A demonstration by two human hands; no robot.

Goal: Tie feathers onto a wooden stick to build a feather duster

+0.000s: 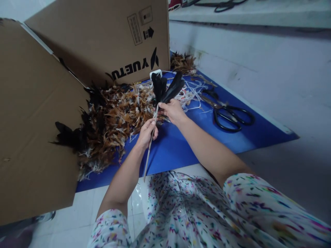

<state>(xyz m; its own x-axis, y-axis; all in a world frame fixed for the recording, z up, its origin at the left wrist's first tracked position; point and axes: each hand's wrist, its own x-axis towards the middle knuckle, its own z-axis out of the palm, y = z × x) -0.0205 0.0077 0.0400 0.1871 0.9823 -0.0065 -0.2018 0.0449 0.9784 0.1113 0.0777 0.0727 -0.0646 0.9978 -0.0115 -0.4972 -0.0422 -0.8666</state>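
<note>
My left hand (148, 133) is closed around a thin, pale stick (148, 156) that slants down toward my lap. Farther up the stick, my right hand (172, 111) pinches its top end, where black feathers (169, 89) fan out in two tufts. The fingers of both hands partly hide the stick. Just left of my hands lies a large heap of brown, black and white feathers (113, 113). Large scissors with black handles (227, 117) rest on the blue table to the right of my right hand.
Two cardboard panels (103, 38) stand behind and to the left of the feather heap. White strips (192, 90) lie tangled behind my right hand on the blue table (181, 146). More brown feathers (183, 63) are at the far corner. A wall ledge (258, 15) runs along the right.
</note>
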